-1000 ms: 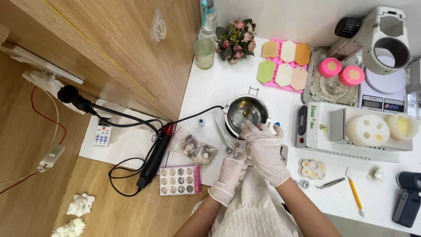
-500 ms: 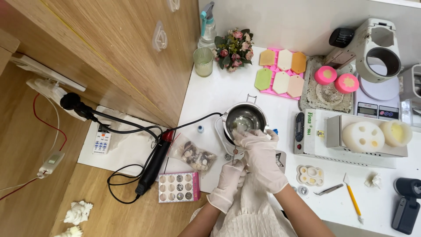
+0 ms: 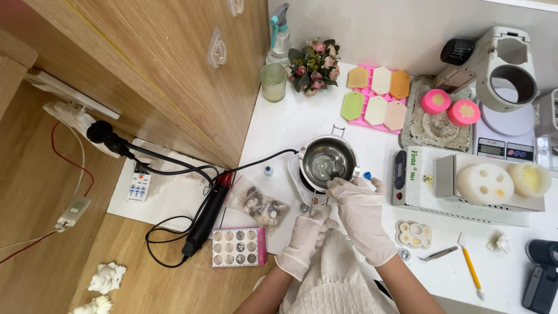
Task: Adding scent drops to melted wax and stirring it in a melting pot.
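Both hands gloved white. Left hand [image 3: 306, 231] pinched shut on thin tweezers [image 3: 312, 204], tips up near the pot [image 3: 326, 160]. Right hand [image 3: 358, 200] curled at the pot's near rim; grip there unclear, cannot tell. Pot sits on a white counter [image 3: 279, 125]. Left of it, a clear bag of shells [image 3: 257, 203]; below that, a pink-edged tray [image 3: 236, 246] with round cells. Behind, a pink mould [image 3: 376, 96] of hexagon bars.

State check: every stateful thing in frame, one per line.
Metal pot: upright, clear liquid inside.
Pink mould: cavities filled.
Green glass: upright.
Shell bag: lying flat.
Left hand: gloved, pinching a thin tool.
Right hand: gloved, fingers at the pot's rim.
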